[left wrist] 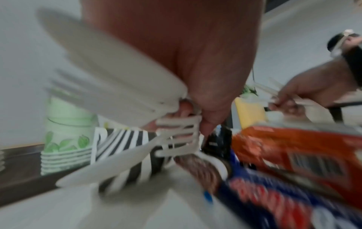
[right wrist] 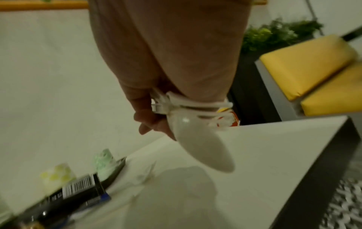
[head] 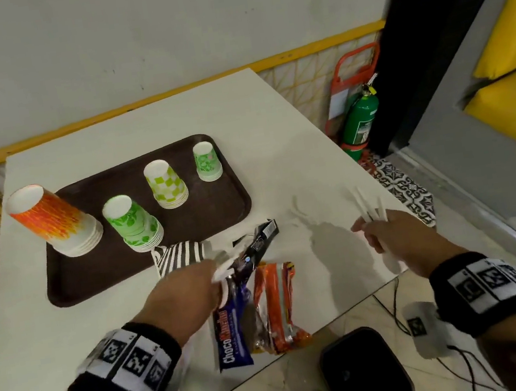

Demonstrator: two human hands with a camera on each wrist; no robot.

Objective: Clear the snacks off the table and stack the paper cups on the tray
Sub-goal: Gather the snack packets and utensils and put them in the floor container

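On the white table (head: pixel 274 132) a brown tray (head: pixel 212 215) carries several stacks of upturned paper cups: orange (head: pixel 53 222), green leaf (head: pixel 131 222), lime check (head: pixel 166 184) and small green (head: pixel 207 161). A black-and-white striped cup (head: pixel 180 255) lies at the tray's front edge. My left hand (head: pixel 217 268) grips white plastic forks and spoons (left wrist: pixel 182 136) right over the snack packs: black (head: pixel 263 238), blue ChocoMucho (head: pixel 233 329), orange (head: pixel 278 306). Whether it also holds a pack I cannot tell. My right hand (head: pixel 372 231) grips a bunch of white plastic cutlery (right wrist: pixel 199 148) above the table's right side.
A black bin (head: pixel 363 373) stands on the floor below the table's near edge. A green fire extinguisher (head: pixel 361 123) is beyond the right edge. Yellow-cushioned seats (head: pixel 513 56) are at far right. A wall runs behind the table.
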